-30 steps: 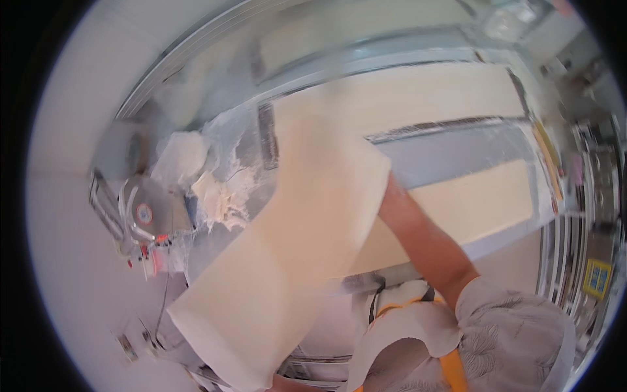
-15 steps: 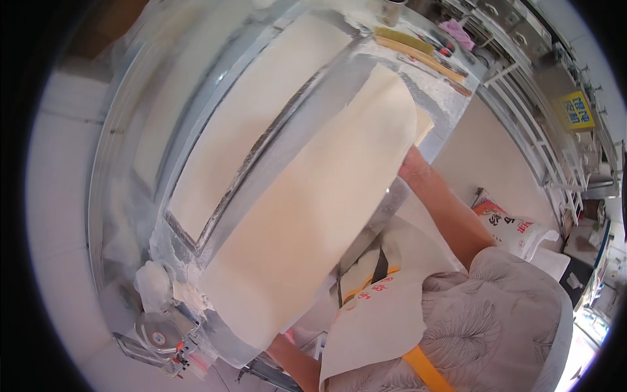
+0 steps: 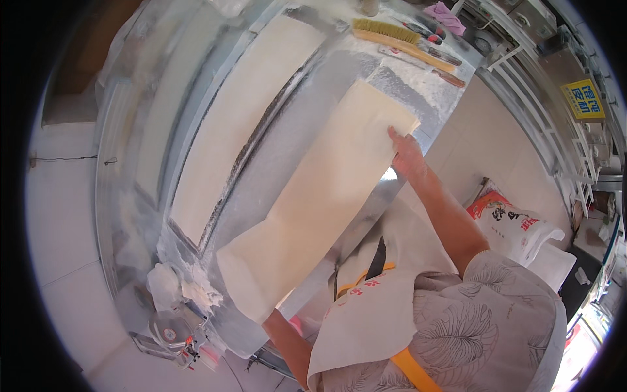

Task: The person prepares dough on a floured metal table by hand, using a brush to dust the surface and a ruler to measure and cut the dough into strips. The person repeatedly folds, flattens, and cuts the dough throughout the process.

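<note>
A long, pale dough sheet lies across the floured metal worktop, apparently in more than one layer at its right end. My right hand grips the edge at that end, the thumb on top and the other fingers partly out of sight. The near-left end of the sheet is raised and bulges over my left hand. Only the wrist area of that hand shows; the sheet covers its fingers.
Beyond the dough runs a long whitish panel with dark edges. At the far right of the worktop lie a bristle brush and a pink cloth. A clear plastic bag sits at the left corner; a printed sack stands right.
The sheet's right end has come down flat onto the worktop, and my right hand now shows at its edge. The left end has become bulged and folded over my left hand.
</note>
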`<state>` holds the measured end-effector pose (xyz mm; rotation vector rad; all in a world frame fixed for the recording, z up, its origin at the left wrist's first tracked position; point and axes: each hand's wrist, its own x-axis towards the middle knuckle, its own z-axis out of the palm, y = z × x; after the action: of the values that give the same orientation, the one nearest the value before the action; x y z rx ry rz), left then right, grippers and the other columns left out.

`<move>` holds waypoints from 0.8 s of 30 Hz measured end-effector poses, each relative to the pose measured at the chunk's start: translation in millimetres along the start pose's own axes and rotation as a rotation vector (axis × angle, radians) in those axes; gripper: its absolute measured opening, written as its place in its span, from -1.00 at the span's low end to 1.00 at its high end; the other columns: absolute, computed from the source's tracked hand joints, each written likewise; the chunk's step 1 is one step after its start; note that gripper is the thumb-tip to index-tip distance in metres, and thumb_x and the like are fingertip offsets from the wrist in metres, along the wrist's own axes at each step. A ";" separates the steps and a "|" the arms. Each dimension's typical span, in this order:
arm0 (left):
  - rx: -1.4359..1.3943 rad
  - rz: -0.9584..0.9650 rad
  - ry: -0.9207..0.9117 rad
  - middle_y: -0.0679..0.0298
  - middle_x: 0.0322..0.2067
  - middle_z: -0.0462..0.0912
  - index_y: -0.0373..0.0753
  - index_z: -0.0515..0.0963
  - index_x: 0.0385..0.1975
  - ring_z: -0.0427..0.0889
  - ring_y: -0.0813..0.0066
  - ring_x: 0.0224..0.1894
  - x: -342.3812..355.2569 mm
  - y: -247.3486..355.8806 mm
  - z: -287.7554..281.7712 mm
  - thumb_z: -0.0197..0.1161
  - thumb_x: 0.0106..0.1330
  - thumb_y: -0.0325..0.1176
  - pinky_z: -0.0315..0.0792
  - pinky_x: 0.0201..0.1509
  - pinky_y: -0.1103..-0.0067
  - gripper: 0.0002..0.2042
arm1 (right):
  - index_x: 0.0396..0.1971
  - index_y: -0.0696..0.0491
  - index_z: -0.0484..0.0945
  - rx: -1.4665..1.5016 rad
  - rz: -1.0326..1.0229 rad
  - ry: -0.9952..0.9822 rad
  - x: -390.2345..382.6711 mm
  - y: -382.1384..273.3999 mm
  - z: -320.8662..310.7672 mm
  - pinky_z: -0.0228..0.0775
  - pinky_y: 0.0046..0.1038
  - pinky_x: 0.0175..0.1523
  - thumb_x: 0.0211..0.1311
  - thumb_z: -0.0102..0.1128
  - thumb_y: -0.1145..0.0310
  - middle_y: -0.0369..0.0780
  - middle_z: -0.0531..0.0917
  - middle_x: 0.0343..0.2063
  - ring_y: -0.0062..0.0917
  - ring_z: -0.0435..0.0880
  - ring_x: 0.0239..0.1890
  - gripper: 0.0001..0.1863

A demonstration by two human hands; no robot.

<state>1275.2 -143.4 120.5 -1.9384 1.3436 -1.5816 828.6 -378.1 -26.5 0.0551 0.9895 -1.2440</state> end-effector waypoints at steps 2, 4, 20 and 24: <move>-0.035 -0.001 -0.036 0.34 -0.60 0.54 -0.03 0.59 -0.51 0.53 0.35 -0.56 -12.3 -4.4 2.2 0.23 0.34 -0.26 0.39 -0.50 0.35 -0.84 | 0.27 0.29 0.41 -0.038 -0.025 0.029 11.5 -7.7 -1.7 0.66 -0.08 0.26 0.55 0.24 0.38 -0.05 0.64 0.17 -0.21 0.69 0.20 -0.56; -0.081 -0.007 -0.073 0.32 -0.55 0.56 -0.06 0.59 -0.46 0.55 0.33 -0.51 -25.4 -8.6 6.5 0.24 0.35 -0.27 0.40 -0.45 0.36 -0.87 | 0.27 0.29 0.42 -0.072 -0.044 0.033 18.8 -13.5 -2.6 0.65 -0.07 0.28 0.56 0.21 0.41 -0.06 0.65 0.17 -0.20 0.69 0.20 -0.57; -0.562 -0.135 -0.448 0.16 -0.20 0.67 -0.29 0.60 -0.03 0.68 0.22 -0.11 -102.5 -23.5 44.0 0.28 0.42 -0.31 0.52 -0.02 0.42 -0.76 | 0.18 0.28 0.53 -0.710 -0.470 -0.098 72.3 -12.5 -60.3 0.68 -0.21 0.15 0.51 0.30 0.38 -0.09 0.70 0.08 -0.30 0.73 0.08 -0.61; -0.696 -0.312 -0.731 0.12 -0.15 0.72 -0.33 0.62 0.03 0.72 0.18 -0.05 -106.2 -20.8 24.7 0.29 0.42 -0.31 0.57 0.05 0.39 -0.72 | 0.03 0.28 0.64 -0.301 -0.245 0.083 36.1 -11.7 -1.6 0.68 -0.26 0.02 0.47 0.35 0.37 -0.06 0.75 -0.03 -0.34 0.77 -0.02 -0.69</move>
<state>1311.3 -55.8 62.8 -2.8334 1.3757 -0.3399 817.6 -409.1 -45.5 -0.2577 1.2757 -1.3079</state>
